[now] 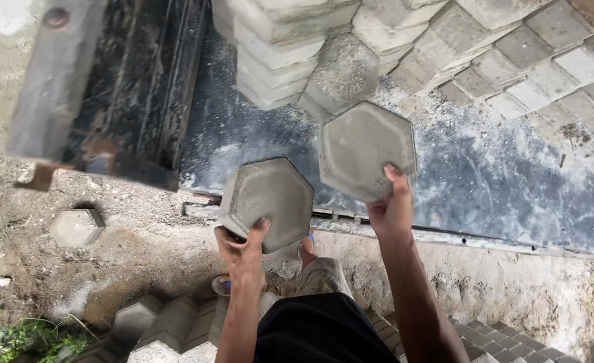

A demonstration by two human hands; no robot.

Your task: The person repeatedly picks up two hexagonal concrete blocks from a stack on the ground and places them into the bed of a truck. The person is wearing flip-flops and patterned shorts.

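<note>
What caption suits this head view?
Left hand and right hand each hold a hexagonal concrete paver above a dusty platform.

There is a single view, from a camera worn on the person's head. It looks steeply down and forward, close over the raised left hand [243,252] and right hand [391,208]. The person's own body fills the bottom middle. Beyond the hands lies a dark flat bed [498,181], with stacked pavers [277,54] at its far end. Bare ground [129,242] lies below and left of the hands.

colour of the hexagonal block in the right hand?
Plain grey concrete, dusty and unpainted; the hexagonal block in the right hand shows best in the head view.
</note>
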